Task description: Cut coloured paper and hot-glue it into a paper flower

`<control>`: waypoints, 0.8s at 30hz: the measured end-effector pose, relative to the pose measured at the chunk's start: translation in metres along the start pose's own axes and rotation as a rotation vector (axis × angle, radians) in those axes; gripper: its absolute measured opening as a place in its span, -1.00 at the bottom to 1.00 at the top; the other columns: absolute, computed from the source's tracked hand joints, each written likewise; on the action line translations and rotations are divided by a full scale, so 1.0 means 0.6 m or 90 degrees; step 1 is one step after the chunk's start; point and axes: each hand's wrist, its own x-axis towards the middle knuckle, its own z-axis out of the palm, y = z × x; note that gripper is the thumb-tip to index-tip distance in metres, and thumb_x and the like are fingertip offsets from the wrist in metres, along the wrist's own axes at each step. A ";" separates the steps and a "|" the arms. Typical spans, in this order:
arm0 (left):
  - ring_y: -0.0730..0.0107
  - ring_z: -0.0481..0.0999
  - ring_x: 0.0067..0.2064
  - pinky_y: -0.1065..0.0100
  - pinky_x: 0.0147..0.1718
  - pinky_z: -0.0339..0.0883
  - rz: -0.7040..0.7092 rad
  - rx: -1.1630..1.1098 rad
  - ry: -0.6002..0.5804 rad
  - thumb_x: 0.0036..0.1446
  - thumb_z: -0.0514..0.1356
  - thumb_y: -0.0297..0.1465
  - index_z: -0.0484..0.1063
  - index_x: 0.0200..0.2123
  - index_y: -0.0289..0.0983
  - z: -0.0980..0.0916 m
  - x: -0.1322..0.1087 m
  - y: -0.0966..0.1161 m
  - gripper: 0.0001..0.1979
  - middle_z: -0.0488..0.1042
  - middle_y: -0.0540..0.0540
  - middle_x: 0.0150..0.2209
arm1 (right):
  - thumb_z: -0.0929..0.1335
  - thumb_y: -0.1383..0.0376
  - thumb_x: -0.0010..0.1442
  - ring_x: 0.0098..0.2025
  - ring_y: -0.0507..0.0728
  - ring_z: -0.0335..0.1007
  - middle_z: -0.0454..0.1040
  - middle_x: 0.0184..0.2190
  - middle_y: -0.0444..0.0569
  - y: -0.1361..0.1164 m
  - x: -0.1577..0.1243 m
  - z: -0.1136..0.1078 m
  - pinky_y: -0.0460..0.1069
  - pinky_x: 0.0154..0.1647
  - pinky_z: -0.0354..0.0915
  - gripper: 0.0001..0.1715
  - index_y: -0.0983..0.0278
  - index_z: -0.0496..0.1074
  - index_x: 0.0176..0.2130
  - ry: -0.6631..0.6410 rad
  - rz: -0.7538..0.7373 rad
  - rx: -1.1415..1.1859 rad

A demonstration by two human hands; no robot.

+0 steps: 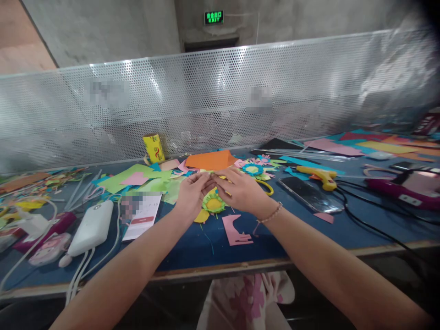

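My left hand (195,190) and my right hand (239,188) meet above the middle of the table, fingertips touching or nearly so. Both are closed in a pinch around something small, perhaps a greenish scrap; the fingers mostly hide it. Just below them lies a green paper flower (213,204) with a yellow centre. Beside it, partly behind my left hand, is a yellow paper disc (201,216). A pink paper offcut (237,230) with a curved cut-out lies nearer the table's front edge. Yellow-handled scissors (265,187) show partly behind my right hand.
A hot glue gun (318,175) and a dark phone (309,195) lie at right, with black cables. At left are a lit phone (144,217), a white power bank (92,227) and cords. Paper sheets, an orange piece (209,160) and a perforated metal screen (192,101) stand behind.
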 end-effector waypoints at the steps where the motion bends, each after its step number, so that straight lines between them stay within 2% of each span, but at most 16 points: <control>1: 0.47 0.51 -0.34 0.40 -0.20 0.35 0.000 -0.003 0.000 -0.14 0.29 -0.46 0.42 -0.47 -0.37 -0.001 0.001 0.001 -0.87 0.52 -0.07 -0.41 | 0.20 0.39 0.14 -0.14 0.20 0.31 0.38 -0.20 0.15 -0.005 0.001 0.000 0.17 -0.13 0.31 -0.65 0.34 0.38 -0.08 -0.006 0.023 0.002; 4: 0.48 0.51 -0.32 0.41 -0.16 0.33 -0.010 -0.019 0.006 -0.13 0.28 -0.49 0.42 -0.46 -0.38 -0.003 0.004 0.007 -0.89 0.52 -0.08 -0.40 | 0.22 0.38 0.11 -0.09 0.22 0.28 0.35 -0.14 0.14 -0.018 0.005 0.004 0.18 -0.10 0.30 -0.61 0.31 0.35 -0.04 0.005 0.107 0.070; 7: 0.49 0.51 -0.34 0.40 -0.16 0.33 -0.019 -0.024 0.022 -0.10 0.26 -0.50 0.42 -0.46 -0.38 -0.003 0.007 0.011 -0.92 0.51 -0.07 -0.43 | 0.22 0.38 0.12 -0.09 0.15 0.30 0.36 -0.16 0.08 -0.019 0.008 0.012 0.12 -0.13 0.33 -0.65 0.26 0.37 -0.09 0.066 0.211 0.257; 11: 0.50 0.51 -0.36 0.41 -0.20 0.34 0.019 0.006 0.019 -0.08 0.25 -0.50 0.41 -0.48 -0.37 -0.002 0.006 0.011 -0.94 0.49 -0.05 -0.47 | 0.24 0.31 0.13 -0.26 0.06 0.38 0.41 -0.26 0.03 -0.008 0.011 0.025 -0.01 -0.34 0.40 -0.80 0.28 0.36 -0.22 0.138 0.417 0.515; 13: 0.51 0.50 -0.38 0.41 -0.22 0.34 0.038 0.039 0.005 -0.10 0.26 -0.48 0.41 -0.47 -0.36 0.000 0.004 0.009 -0.92 0.49 -0.04 -0.48 | 0.28 0.27 0.10 -0.35 0.03 0.38 0.42 -0.35 -0.02 -0.003 0.013 0.028 -0.04 -0.40 0.39 -0.84 0.29 0.35 -0.29 0.140 0.470 0.572; 18: 0.51 0.48 -0.41 0.41 -0.26 0.34 0.055 0.127 -0.043 -0.10 0.27 -0.40 0.43 -0.42 -0.36 0.000 0.000 -0.002 -0.85 0.50 -0.05 -0.46 | 0.30 0.22 0.07 -0.51 -0.01 0.31 0.36 -0.57 -0.13 0.000 0.014 0.025 -0.07 -0.47 0.33 -0.80 0.30 0.33 -0.48 0.105 0.493 0.582; 24: 0.48 0.48 -0.42 0.36 -0.29 0.37 0.087 0.249 -0.030 -0.05 0.21 -0.38 0.40 -0.40 -0.36 -0.006 0.005 -0.013 -0.85 0.49 -0.07 -0.45 | 0.30 0.34 0.04 -0.48 0.01 0.33 0.39 -0.56 -0.10 -0.004 0.014 0.019 -0.07 -0.45 0.29 -0.88 0.30 0.34 -0.51 0.089 0.462 0.430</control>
